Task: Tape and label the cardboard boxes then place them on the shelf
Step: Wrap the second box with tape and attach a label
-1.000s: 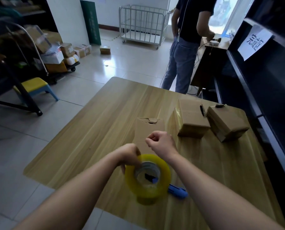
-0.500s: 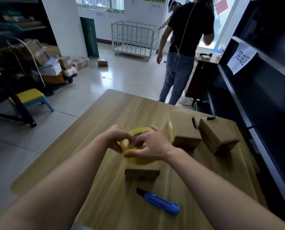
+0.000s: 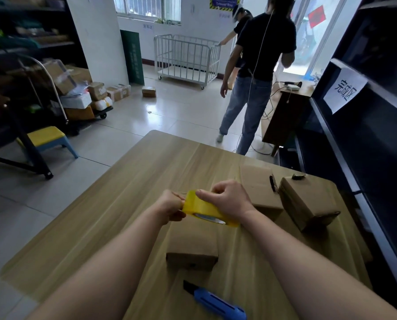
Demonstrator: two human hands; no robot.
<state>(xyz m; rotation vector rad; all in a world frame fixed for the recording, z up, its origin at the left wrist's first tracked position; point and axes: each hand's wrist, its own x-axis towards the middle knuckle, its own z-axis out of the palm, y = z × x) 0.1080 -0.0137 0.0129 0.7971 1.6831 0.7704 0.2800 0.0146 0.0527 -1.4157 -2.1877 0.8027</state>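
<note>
While poised over small brown cardboard box (image 3: 193,243), clasping yellow packing-tape roll (image 3: 202,206) across rim with right hand (image 3: 227,202), pinching loose end with left hand (image 3: 169,204). Probably light, rigid, sticky: grip rim, avoid adhesive.

Bare left hand (image 3: 171,205), bare right hand (image 3: 230,202), bare forearms (image 3: 114,255)

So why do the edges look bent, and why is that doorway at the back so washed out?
In the head view, the wide-angle lens bows the shelf and the table's edges; daylight overexposes the doorway and glares off the floor; the shelf's inside is in deep shadow; the tape looks slightly motion-blurred.
</note>
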